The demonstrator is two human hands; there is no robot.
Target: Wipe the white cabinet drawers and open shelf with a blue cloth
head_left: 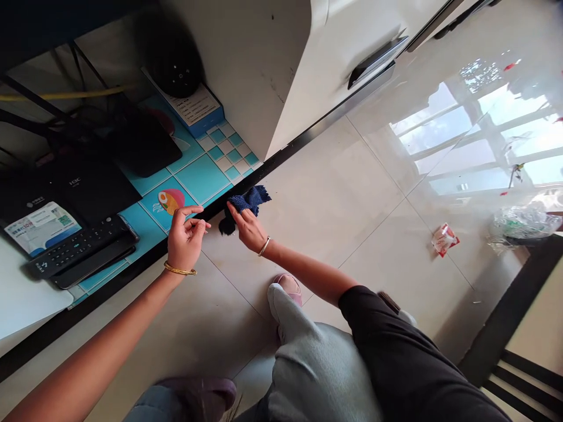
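My right hand [252, 231] grips a dark blue cloth [250, 200] against the black front edge of the low cabinet shelf. Part of the cloth hangs in a dark bunch below the fingers. Just to the left, my left hand [185, 241] hovers by the shelf edge, fingers loosely bent and apart, with nothing visible in it. Behind it lies the blue tile-patterned shelf surface [203, 177], with a printed food-bowl picture [170, 201].
On the shelf stand black network boxes [94, 190], a remote control [83, 249], cables and a round black device [176, 64] on a blue box [193, 111]. A white drawer cabinet [334, 64] adjoins at right. A red-white wrapper [445, 240] lies on the tiled floor.
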